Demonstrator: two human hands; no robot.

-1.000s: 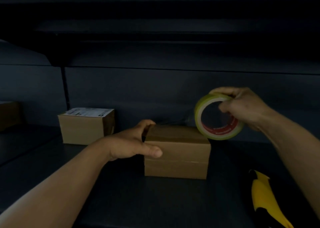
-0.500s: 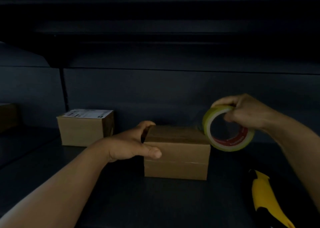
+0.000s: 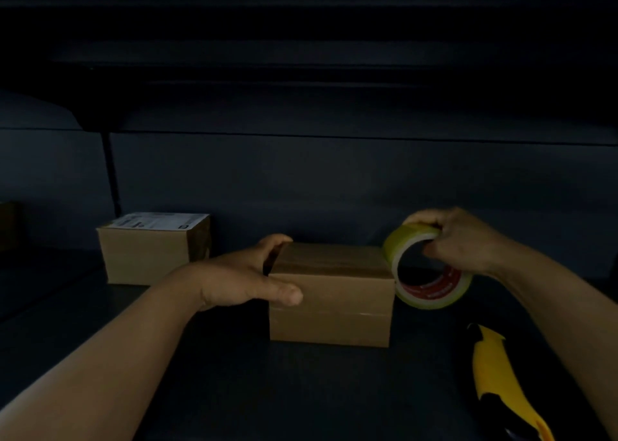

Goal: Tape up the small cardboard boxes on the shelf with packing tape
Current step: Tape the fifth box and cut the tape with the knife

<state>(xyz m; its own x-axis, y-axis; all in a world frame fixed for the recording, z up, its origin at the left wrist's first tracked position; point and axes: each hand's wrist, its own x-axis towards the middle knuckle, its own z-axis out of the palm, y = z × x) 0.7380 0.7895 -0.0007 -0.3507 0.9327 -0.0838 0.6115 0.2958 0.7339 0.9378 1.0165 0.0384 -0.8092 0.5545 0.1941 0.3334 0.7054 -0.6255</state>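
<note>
A small brown cardboard box point(image 3: 341, 300) stands in the middle of the dark shelf point(image 3: 234, 390). My left hand point(image 3: 247, 280) holds its left end, thumb across the front face and fingers over the top back corner. My right hand point(image 3: 458, 243) grips a roll of packing tape point(image 3: 431, 293), yellowish with a white and red core, right beside the box's top right edge. The roll stands on edge with its hole facing me. A second small box point(image 3: 147, 256) with a white label on top sits at the back left.
A yellow and black cutter point(image 3: 501, 380) lies on the shelf at the front right. The shelf's dark back wall point(image 3: 334, 189) runs close behind the boxes, with an upper shelf overhead. Another brown object point(image 3: 8, 226) shows dimly at the far left edge.
My right hand has carried the tape roll down and to the right, from above the box's right end to beside its top right edge. My left hand has stayed on the box.
</note>
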